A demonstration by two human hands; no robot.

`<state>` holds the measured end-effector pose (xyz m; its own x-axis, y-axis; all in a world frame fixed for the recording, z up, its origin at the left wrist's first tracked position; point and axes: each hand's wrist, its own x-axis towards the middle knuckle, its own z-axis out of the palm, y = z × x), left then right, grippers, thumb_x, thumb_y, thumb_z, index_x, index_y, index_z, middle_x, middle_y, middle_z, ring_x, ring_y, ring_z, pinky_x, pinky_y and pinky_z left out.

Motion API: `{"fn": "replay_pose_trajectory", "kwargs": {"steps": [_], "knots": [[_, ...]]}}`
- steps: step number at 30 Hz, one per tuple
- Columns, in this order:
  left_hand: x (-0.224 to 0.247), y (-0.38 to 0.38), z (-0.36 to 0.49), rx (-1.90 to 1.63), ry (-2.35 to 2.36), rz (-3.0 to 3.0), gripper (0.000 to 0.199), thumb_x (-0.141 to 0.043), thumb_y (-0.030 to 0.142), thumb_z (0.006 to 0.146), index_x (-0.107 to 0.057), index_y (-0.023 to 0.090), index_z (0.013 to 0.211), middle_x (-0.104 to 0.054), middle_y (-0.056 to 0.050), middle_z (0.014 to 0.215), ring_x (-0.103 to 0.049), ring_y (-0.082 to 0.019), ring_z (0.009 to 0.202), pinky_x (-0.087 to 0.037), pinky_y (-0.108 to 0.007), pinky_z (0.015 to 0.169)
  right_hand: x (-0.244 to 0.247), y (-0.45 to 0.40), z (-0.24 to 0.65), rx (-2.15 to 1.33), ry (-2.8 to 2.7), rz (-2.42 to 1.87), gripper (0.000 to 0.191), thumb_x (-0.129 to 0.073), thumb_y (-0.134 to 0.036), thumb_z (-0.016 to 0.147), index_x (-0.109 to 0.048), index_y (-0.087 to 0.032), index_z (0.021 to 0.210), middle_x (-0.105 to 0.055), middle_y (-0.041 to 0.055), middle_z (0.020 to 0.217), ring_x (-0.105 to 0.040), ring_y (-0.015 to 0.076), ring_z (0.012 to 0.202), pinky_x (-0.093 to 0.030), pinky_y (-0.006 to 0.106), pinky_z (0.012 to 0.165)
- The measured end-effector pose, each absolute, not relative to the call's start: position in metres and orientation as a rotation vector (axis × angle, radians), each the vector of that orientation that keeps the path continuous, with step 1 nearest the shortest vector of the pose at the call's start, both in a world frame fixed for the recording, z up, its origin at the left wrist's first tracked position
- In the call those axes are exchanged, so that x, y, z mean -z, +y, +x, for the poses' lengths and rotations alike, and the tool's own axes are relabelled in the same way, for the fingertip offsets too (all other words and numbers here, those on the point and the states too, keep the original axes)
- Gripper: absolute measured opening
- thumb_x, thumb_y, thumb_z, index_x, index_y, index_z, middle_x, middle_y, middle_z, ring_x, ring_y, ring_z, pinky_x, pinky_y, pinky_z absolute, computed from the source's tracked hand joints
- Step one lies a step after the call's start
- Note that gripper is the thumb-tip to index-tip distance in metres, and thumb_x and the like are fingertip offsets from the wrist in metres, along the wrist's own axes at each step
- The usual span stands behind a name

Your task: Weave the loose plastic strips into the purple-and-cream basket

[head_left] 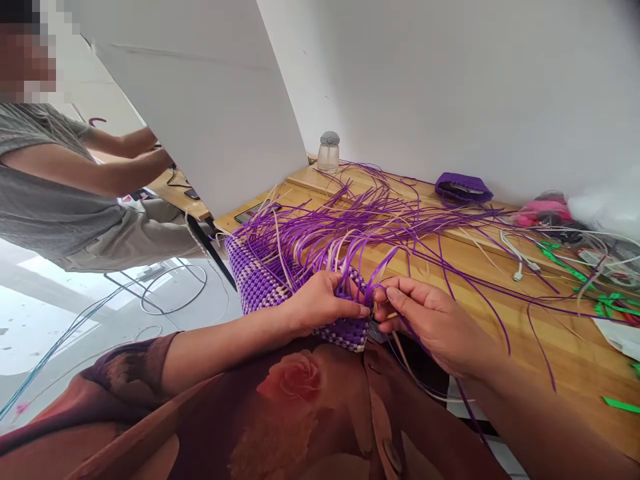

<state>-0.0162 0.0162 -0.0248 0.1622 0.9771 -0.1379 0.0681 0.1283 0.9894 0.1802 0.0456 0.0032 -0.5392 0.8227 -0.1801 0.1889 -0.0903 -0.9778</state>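
Note:
A half-woven basket in purple and cream strips leans at the table's near edge, against my body. Long loose strips fan out from its upper rim over the tabletop. My left hand is closed on the basket's rim near its right corner, thumb and fingers pinching the weave. Close beside it, my right hand pinches a purple strip between thumb and forefinger at that corner. The strip's tail appears to hang below the right hand. The fingertips partly hide the crossing of the strips.
Along the wall stand a clear jar with a grey lid and a purple woven pouch. A phone lies behind the basket. White cables, green strips and plastic bags fill the right side. Beyond a partition sits another person.

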Motion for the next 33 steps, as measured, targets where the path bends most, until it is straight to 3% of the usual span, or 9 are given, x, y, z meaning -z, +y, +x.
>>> {"fn": "replay_pose_trajectory", "kwargs": {"steps": [5, 12, 17, 20, 23, 26, 29, 33], "knots": [[0.026, 0.016, -0.013, -0.994, 1.137, 1.169, 0.035, -0.085, 0.04, 0.063, -0.063, 0.014, 0.073, -0.067, -0.002, 0.076, -0.056, -0.013, 0.069, -0.042, -0.027, 0.068, 0.013, 0.04, 0.176, -1.196, -1.893, -1.143, 0.031, -0.052, -0.045, 0.096, -0.067, -0.018, 0.099, -0.066, 0.0031, 0.083, -0.062, 0.014, 0.075, -0.052, 0.027, 0.069], [0.029, 0.017, -0.013, -1.039, 1.146, 1.178, 0.033, -0.084, 0.038, 0.064, -0.063, 0.014, 0.071, -0.065, 0.0, 0.073, -0.053, -0.011, 0.067, -0.04, -0.026, 0.066, 0.025, 0.027, 0.175, -0.138, -2.18, -0.979, 0.019, -0.055, -0.026, 0.097, -0.069, -0.016, 0.104, -0.075, 0.0057, 0.092, -0.07, 0.0186, 0.081, -0.051, 0.03, 0.072], [0.031, 0.018, -0.015, -1.022, 1.147, 1.211, 0.03, -0.085, 0.035, 0.063, -0.065, 0.014, 0.071, -0.066, 0.0, 0.074, -0.055, -0.011, 0.068, -0.041, -0.025, 0.067, 0.011, 0.019, 0.182, 0.16, -2.341, -0.911, 0.029, -0.052, -0.02, 0.096, -0.074, -0.015, 0.114, -0.073, 0.0099, 0.096, -0.067, 0.0264, 0.091, -0.054, 0.041, 0.08], [0.031, 0.017, -0.016, -1.015, 1.145, 1.197, 0.031, -0.086, 0.035, 0.062, -0.067, 0.014, 0.073, -0.067, 0.001, 0.073, -0.055, -0.01, 0.066, -0.043, -0.024, 0.066, 0.005, 0.019, 0.186, -0.008, -2.337, -0.971, 0.031, -0.053, -0.023, 0.094, -0.076, -0.02, 0.114, -0.073, 0.0093, 0.09, -0.067, 0.0275, 0.087, -0.056, 0.044, 0.077], [0.03, 0.017, -0.016, -1.011, 1.137, 1.203, 0.032, -0.088, 0.033, 0.059, -0.067, 0.014, 0.074, -0.068, 0.001, 0.073, -0.057, -0.011, 0.066, -0.044, -0.024, 0.066, 0.007, 0.026, 0.185, -0.667, -2.176, -1.067, 0.029, -0.057, -0.03, 0.094, -0.076, -0.025, 0.114, -0.076, 0.0051, 0.09, -0.07, 0.0195, 0.077, -0.059, 0.034, 0.072], [0.028, 0.016, -0.017, -0.993, 1.136, 1.207, 0.035, -0.089, 0.033, 0.057, -0.067, 0.014, 0.075, -0.069, -0.001, 0.074, -0.059, -0.013, 0.07, -0.045, -0.026, 0.069, 0.012, 0.033, 0.176, -1.19, -1.871, -1.16, 0.031, -0.065, -0.043, 0.089, -0.078, -0.023, 0.109, -0.075, 0.0035, 0.075, -0.065, 0.0138, 0.057, -0.056, 0.025, 0.053], [0.027, 0.016, -0.017, -0.965, 1.115, 1.173, 0.036, -0.088, 0.034, 0.058, -0.069, 0.012, 0.079, -0.069, -0.002, 0.075, -0.06, -0.014, 0.07, -0.046, -0.027, 0.07, 0.017, 0.033, 0.165, -1.323, -1.733, -1.148, 0.035, -0.068, -0.045, 0.085, -0.079, -0.021, 0.108, -0.077, 0.006, 0.087, -0.065, 0.0125, 0.057, -0.056, 0.024, 0.051], [0.027, 0.015, -0.015, -0.984, 1.087, 1.189, 0.032, -0.087, 0.029, 0.059, -0.069, 0.013, 0.08, -0.067, 0.001, 0.072, -0.057, -0.012, 0.067, -0.046, -0.025, 0.069, 0.022, 0.026, 0.16, -1.182, -1.791, -1.134, 0.031, -0.064, -0.04, 0.089, -0.077, -0.026, 0.113, -0.077, 0.0057, 0.103, -0.07, 0.0146, 0.066, -0.058, 0.025, 0.056]]}}
